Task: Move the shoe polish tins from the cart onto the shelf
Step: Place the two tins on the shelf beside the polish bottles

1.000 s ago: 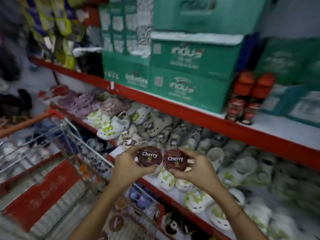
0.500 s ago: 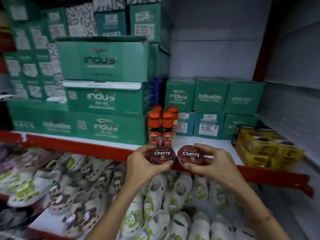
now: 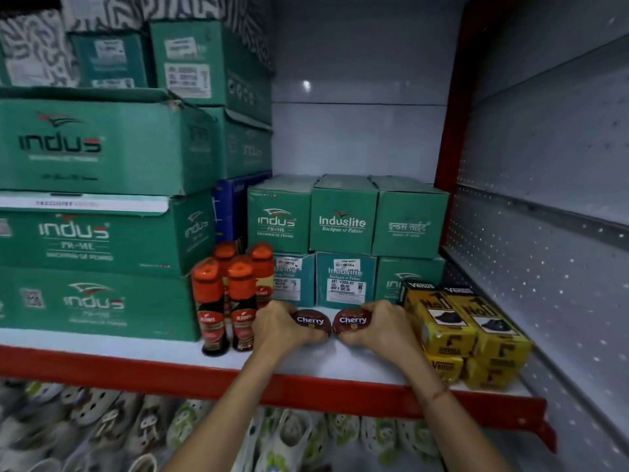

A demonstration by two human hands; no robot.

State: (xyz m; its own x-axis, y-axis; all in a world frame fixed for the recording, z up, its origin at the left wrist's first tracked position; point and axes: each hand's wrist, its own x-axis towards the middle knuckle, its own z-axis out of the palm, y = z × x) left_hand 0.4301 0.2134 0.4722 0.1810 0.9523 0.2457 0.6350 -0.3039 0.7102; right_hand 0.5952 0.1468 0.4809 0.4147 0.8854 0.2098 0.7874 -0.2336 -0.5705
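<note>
Two round dark-red shoe polish tins marked "Cherry" lie side by side over the white shelf [image 3: 306, 362] with the red front lip. My left hand [image 3: 277, 330] grips the left tin [image 3: 311, 321] from its left side. My right hand [image 3: 383, 327] grips the right tin [image 3: 352, 321] from its right side. Both tins are low over the shelf board or resting on it; I cannot tell which. The cart is out of view.
Several Kiwi liquid polish bottles with orange caps [image 3: 226, 301] stand just left of my left hand. Yellow Venus packs [image 3: 469, 332] are stacked right of my right hand. Green Indus shoe boxes [image 3: 343, 233] stand behind, larger ones [image 3: 92, 240] at left. White clogs [image 3: 102, 427] fill the shelf below.
Both hands carried the tins up from beside the cart, past the clog shelf, and forward onto the upper shelf between the bottles and the yellow packs. My view swung right and closer.
</note>
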